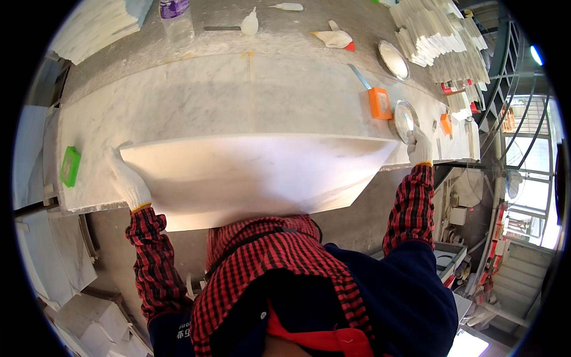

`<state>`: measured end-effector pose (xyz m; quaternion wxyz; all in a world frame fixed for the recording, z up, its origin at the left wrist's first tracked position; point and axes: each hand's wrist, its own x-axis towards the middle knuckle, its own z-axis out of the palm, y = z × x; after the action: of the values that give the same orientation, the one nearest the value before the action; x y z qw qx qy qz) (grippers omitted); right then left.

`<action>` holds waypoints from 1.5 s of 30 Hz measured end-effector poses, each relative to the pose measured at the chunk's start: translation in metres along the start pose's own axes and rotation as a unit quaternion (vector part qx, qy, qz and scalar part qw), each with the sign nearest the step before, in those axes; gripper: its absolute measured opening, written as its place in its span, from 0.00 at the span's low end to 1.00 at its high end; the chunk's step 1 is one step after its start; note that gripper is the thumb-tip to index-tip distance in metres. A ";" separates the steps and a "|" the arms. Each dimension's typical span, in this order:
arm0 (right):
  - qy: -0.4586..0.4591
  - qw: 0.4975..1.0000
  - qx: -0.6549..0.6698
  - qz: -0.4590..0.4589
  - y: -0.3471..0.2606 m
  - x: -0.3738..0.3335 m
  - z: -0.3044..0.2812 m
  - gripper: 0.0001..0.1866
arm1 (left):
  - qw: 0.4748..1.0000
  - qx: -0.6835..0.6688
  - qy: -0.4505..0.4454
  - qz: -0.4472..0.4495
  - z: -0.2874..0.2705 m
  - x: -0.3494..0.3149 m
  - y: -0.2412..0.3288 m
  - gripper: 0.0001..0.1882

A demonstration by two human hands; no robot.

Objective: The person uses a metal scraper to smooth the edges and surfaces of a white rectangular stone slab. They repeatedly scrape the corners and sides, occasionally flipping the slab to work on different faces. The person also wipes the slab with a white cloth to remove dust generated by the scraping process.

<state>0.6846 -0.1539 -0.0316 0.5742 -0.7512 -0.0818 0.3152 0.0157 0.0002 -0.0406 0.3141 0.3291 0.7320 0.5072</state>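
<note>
A large pale marble slab (256, 172) is tilted up in front of me, its lower edge near my apron and its upper edge over the marble worktop (285, 107). My left hand (128, 178), in a white knit glove, grips the slab's left edge. Off the slab's right corner, my gloved right hand (420, 147) is at the near rim of a round metal bowl (406, 119). Its fingers are bent together there; what they hold, if anything, is hidden. An orange block-shaped item (379, 103) lies just left of that bowl.
Left of my left hand lies a green block (70, 166). Farther back are a plastic bottle (176, 21), a white squeeze bottle (250, 22), a crumpled glove (334, 38) and a second bowl (393, 60). Stacked white tiles (425, 33) stand at the far right, more tiles (98, 27) far left.
</note>
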 end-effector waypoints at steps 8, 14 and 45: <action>-0.243 0.951 -0.055 -0.184 -0.028 -0.066 0.108 0.12 | 0.971 0.177 0.086 0.133 -0.003 0.027 -0.049 0.22; -0.408 0.894 -0.089 -0.161 -0.046 -0.181 0.244 0.16 | 0.997 0.030 0.071 0.019 -0.007 0.005 -0.001 0.38; -0.541 0.793 -0.225 -0.165 -0.017 -0.317 0.383 0.15 | 1.000 -0.011 0.013 0.000 -0.016 0.002 0.000 0.32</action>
<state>0.2214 0.0086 0.0494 0.2942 -0.5408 -0.5705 0.5435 0.0019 -0.0071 -0.0366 0.3083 0.3190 0.7301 0.5198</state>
